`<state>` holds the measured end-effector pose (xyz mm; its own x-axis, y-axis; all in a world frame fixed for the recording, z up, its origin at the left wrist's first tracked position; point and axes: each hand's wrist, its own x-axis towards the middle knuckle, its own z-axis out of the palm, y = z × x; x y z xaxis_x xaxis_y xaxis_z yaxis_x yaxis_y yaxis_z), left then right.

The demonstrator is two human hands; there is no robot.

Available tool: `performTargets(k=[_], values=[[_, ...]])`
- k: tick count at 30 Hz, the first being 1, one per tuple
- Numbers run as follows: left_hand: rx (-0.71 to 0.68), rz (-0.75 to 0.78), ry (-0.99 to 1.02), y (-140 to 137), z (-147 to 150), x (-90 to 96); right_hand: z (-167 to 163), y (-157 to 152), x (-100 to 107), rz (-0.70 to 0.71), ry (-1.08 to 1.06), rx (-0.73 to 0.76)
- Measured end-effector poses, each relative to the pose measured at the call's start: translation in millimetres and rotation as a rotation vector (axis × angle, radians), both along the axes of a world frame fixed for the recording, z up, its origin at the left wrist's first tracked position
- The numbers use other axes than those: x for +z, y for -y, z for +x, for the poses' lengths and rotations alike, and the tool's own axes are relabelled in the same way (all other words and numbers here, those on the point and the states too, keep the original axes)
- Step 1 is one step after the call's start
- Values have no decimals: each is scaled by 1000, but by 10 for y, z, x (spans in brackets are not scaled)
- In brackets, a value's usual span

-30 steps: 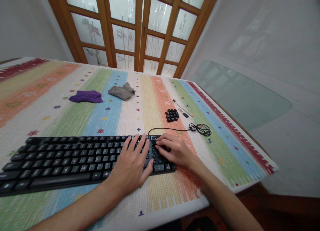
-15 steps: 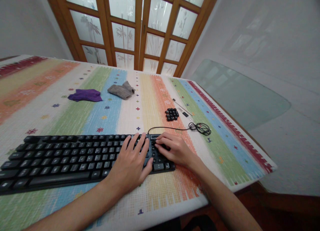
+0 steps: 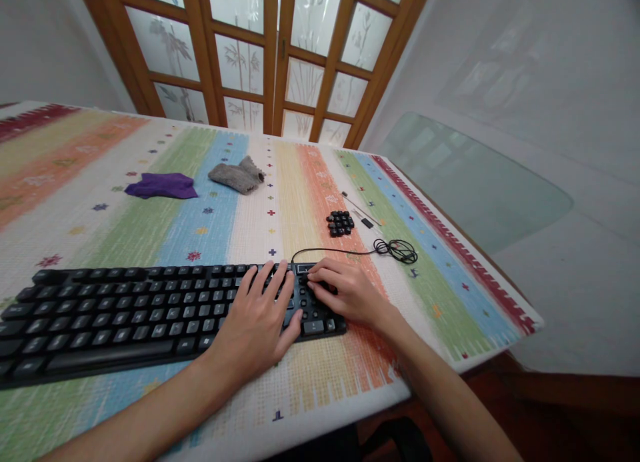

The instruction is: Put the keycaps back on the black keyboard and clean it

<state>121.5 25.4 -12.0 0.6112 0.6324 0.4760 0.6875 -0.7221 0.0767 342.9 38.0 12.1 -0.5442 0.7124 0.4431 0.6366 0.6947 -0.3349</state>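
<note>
A black keyboard (image 3: 115, 349) lies across the tablecloth, and its number pad at the right end shows several bare key posts. Flat on the keys left of the pad rests my left hand (image 3: 255, 319), fingers spread and thumb apart. My right hand (image 3: 345, 292) is over the top of the number pad, thumb and fingers pinched on a small black keycap (image 3: 305, 280) low against the board; the fingers partly hide it. Beyond the keyboard sits a group of loose black keycaps (image 3: 341, 223).
A coiled black cable (image 3: 396, 250) runs from the keyboard's back edge. Near the keycaps lie a thin stick-like tool (image 3: 360, 207) and a small black-ended piece (image 3: 367, 223). Farther back are a purple cloth (image 3: 163, 186) and a grey cloth (image 3: 237, 177). The table edge (image 3: 345, 425) is close in front.
The camera view has shifted slightly, so everything sits a little farther left and higher. Both hands keep nearly the same places on the keyboard, the right still pinching at the pad.
</note>
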Motion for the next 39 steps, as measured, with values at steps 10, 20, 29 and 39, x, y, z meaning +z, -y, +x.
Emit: performTargets(k=[10,20,29,39], values=[[1,1,8,5,2,14,-29,-11,-54,30,-75,-10],[2,-1,36,9,-9,22,-18,-9,-7,-37,-220,-63],[3,-6,65,16,2,21,-55,-3,-31,-65,-180,61],[0,-22,70,8,-6,18,-80,-19,-54,-7,-219,37]])
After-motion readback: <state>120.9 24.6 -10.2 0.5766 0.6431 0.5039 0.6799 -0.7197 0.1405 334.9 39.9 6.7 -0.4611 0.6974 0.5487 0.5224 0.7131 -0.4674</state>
